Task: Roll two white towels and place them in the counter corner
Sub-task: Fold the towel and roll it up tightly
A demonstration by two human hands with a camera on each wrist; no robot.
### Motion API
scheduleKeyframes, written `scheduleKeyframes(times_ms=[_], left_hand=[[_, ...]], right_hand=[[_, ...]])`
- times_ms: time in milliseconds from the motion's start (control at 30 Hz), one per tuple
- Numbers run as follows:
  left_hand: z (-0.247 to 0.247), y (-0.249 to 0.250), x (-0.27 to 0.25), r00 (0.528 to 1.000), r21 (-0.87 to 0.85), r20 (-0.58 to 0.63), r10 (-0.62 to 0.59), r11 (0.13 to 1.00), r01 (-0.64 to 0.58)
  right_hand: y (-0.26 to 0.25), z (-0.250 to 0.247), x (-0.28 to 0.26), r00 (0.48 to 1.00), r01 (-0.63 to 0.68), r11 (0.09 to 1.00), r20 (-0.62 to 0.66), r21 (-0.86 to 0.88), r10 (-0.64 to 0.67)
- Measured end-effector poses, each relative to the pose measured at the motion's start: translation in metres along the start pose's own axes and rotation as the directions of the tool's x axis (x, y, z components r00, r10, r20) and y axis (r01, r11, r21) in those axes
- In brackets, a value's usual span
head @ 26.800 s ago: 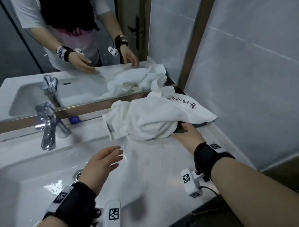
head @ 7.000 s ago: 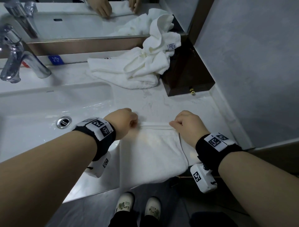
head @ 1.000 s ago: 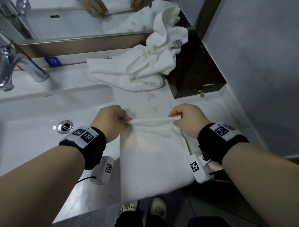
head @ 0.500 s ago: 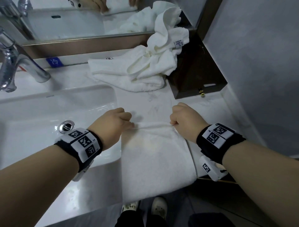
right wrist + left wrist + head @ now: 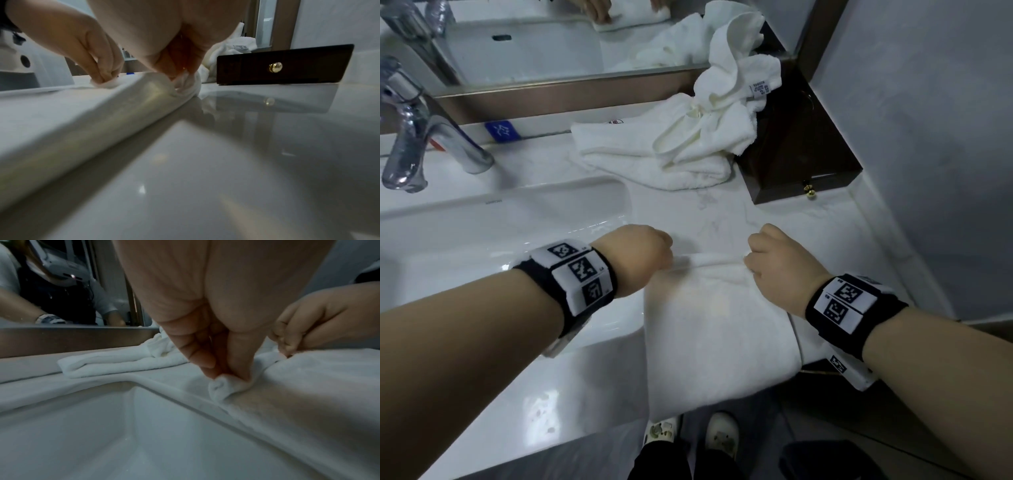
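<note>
Hands first: the left hand (image 5: 635,257) is curled, its fingertips (image 5: 207,368) pinching the left end of a thin roll started at the far edge of the folded towel (image 5: 717,329). The right hand (image 5: 779,263) is curled likewise, its fingers (image 5: 179,68) pinching the right end of the same roll. Both wrists wear black bands with printed white tags.

The folded towel lies flat on the counter (image 5: 825,233) just right of the sink (image 5: 482,240), with its near end hanging over the front edge. Only the far edge is rolled; the rest lies flat.

A second towel (image 5: 688,137) lies crumpled toward the back of the counter, part of it draped up against a dark wooden box (image 5: 801,147) that stands in the corner. The box has a small brass knob (image 5: 275,67) on its front. This towel is well apart from both hands.

A chrome tap (image 5: 417,137) stands at the back left of the sink. A mirror (image 5: 534,44) runs along the wall behind, above a brown ledge bearing a blue label (image 5: 502,130). A grey wall (image 5: 928,120) bounds the counter on the right. White shoes (image 5: 691,437) show on the floor below.
</note>
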State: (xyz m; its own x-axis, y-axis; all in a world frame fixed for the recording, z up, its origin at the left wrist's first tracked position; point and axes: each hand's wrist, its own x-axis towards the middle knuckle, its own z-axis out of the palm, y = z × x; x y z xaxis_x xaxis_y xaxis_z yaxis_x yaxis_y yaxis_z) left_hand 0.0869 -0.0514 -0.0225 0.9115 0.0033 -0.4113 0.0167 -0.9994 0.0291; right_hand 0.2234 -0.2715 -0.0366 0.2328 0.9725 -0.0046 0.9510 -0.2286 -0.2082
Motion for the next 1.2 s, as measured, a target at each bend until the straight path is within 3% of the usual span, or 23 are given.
scheduleKeyframes(times_ms=[200, 300, 400, 700, 933, 1067, 1200], left_hand=[[-0.01, -0.001, 0.017, 0.998, -0.244, 0.03, -0.048, 0.968, 0.054], [-0.008, -0.001, 0.018, 0.999, -0.319, 0.024, -0.031, 0.947, 0.037], [-0.006, -0.001, 0.017, 0.999, -0.355, 0.04, -0.017, 0.935, 0.03], [-0.016, 0.013, 0.016, 0.987, -0.304, 0.159, 0.024, 0.952, 0.026], [-0.013, 0.013, 0.016, 0.984, -0.291, 0.175, 0.02, 0.956, 0.033], [-0.01, 0.008, 0.018, 0.992, -0.302, 0.127, 0.006, 0.953, 0.033], [-0.005, 0.007, 0.019, 0.998, -0.297, 0.062, -0.003, 0.955, 0.021]], right_hand=[[-0.002, -0.003, -0.002, 0.998, -0.058, 0.997, -0.011, 0.05, 0.058], [0.002, -0.005, -0.003, 0.986, -0.164, 0.983, -0.005, 0.085, 0.165], [0.009, -0.007, -0.005, 0.963, -0.268, 0.947, 0.049, 0.179, 0.264], [0.017, -0.004, -0.004, 0.93, -0.34, 0.93, 0.195, 0.142, 0.311], [0.014, -0.011, 0.008, 0.949, -0.25, 0.968, 0.205, 0.031, 0.238], [0.015, -0.007, 0.008, 0.976, -0.161, 0.986, 0.138, -0.044, 0.166], [0.019, 0.001, 0.003, 0.984, -0.172, 0.985, 0.046, 0.025, 0.17]])
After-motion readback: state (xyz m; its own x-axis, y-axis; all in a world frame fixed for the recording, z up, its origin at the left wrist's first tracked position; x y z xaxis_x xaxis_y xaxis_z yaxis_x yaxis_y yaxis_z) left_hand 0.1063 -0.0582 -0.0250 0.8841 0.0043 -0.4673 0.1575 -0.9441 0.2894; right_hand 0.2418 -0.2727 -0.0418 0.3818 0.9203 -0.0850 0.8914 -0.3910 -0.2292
